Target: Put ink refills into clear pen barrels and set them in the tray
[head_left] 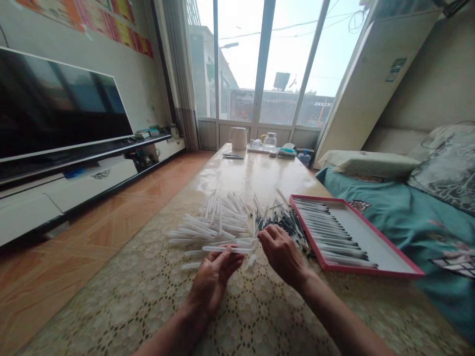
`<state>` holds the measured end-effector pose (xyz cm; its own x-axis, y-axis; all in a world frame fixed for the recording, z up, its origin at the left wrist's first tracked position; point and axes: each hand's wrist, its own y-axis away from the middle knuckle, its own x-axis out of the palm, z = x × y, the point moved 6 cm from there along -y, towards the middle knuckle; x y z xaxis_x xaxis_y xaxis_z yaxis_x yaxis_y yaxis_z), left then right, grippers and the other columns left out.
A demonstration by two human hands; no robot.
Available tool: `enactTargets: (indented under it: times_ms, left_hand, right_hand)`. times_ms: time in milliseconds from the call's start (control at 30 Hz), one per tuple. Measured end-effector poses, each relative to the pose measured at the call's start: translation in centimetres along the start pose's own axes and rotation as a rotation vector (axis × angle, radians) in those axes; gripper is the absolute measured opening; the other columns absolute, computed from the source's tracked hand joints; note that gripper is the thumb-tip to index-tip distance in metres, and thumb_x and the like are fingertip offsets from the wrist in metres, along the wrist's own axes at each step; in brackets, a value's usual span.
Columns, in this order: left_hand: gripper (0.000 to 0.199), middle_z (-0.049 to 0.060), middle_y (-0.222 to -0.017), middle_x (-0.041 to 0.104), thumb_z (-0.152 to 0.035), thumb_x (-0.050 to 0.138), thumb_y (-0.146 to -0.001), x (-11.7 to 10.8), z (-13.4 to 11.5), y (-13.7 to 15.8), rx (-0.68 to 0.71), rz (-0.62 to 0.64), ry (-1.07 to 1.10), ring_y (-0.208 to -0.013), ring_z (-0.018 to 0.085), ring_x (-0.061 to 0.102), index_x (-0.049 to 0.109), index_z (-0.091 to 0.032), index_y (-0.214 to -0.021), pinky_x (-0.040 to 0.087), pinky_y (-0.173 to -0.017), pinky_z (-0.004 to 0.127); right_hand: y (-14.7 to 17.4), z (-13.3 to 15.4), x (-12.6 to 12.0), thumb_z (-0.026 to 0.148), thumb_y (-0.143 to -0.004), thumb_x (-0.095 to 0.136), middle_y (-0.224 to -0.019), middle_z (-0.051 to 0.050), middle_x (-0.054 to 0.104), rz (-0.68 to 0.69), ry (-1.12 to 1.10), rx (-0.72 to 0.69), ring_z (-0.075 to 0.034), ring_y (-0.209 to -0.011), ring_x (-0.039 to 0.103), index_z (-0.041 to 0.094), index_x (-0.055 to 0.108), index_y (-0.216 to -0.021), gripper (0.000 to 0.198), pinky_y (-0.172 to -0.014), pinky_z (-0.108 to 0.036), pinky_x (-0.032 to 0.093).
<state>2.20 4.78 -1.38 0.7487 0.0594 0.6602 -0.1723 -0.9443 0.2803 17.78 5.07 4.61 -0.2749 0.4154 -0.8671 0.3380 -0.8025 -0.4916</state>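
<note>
My left hand [218, 269] is closed on a whitish translucent pen barrel [224, 250], held level between thumb and fingers. Just right of the barrel's end, my right hand [280, 247] is pinched; whatever its fingertips hold is too small to make out. Beyond my left hand spreads a loose pile of white pen barrels [211, 222]. Black pen refills [285, 217] lie heaped behind my right hand, which partly hides them. A small white cap-like piece [251, 261] rests on the table between my hands.
A red-rimmed shallow box [386, 237] on the right holds a row of pens [334, 232] with dark ends. The table [245, 316] has a patterned cover. At its far end stand a pitcher [238, 138] and a glass jar [270, 141]. A sofa [356, 188] borders the right side.
</note>
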Motion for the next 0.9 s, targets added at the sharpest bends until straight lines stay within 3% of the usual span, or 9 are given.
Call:
enactTargets:
  times_ms: [167,300,400,533,900]
  left_hand:
    - [0.008,0.008,-0.076,0.073,-0.009,0.059,-0.079,-0.1,-0.1,0.1,-0.014,-0.009,0.053,-0.075,0.018,0.070,0.066,-0.012,-0.082,0.055,-0.074,0.028]
    - [0.013,0.010,-0.077,0.074,-0.008,0.054,-0.082,-0.4,-0.2,0.1,-0.016,-0.077,0.098,-0.076,0.018,0.070,0.066,-0.011,-0.080,0.055,-0.075,0.027]
    - [0.015,0.011,-0.076,0.074,-0.008,0.052,-0.083,-0.7,-0.2,0.1,-0.028,-0.119,0.120,-0.074,0.018,0.070,0.066,-0.010,-0.078,0.056,-0.074,0.027]
    - [0.014,0.010,-0.075,0.073,-0.008,0.053,-0.082,-0.8,-0.2,-0.1,-0.025,-0.114,0.127,-0.073,0.018,0.070,0.066,-0.010,-0.078,0.056,-0.074,0.027]
    - [0.012,0.009,-0.080,0.073,-0.008,0.053,-0.082,-0.3,0.3,0.1,-0.040,-0.020,0.119,-0.076,0.018,0.070,0.065,-0.011,-0.083,0.056,-0.075,0.028]
  right_hand:
    - [2.0,-0.8,-3.5,0.021,-0.087,0.043,-0.066,0.002,0.052,-0.421,-0.468,0.348,-0.013,-0.059,0.050,0.020,0.046,-0.087,0.003,-0.058,-0.025,0.041]
    - [3.2,-0.8,-3.9,0.024,-0.084,0.045,-0.059,0.004,0.055,-0.533,-0.912,0.515,-0.012,-0.050,0.054,0.020,0.045,-0.083,0.003,-0.051,-0.024,0.044]
    - [3.3,-0.6,-3.7,0.022,-0.084,0.046,-0.057,0.004,0.057,-0.571,-1.084,0.519,-0.012,-0.049,0.055,0.020,0.046,-0.082,0.003,-0.052,-0.025,0.046]
    - [3.4,-0.7,-3.3,0.022,-0.084,0.046,-0.059,0.004,0.059,-0.570,-1.150,0.524,-0.012,-0.050,0.056,0.020,0.047,-0.082,0.003,-0.052,-0.026,0.046]
    - [2.9,0.6,-2.1,0.025,-0.084,0.047,-0.060,0.002,0.062,-0.383,-1.191,0.502,-0.013,-0.054,0.060,0.020,0.046,-0.083,0.006,-0.056,-0.027,0.049]
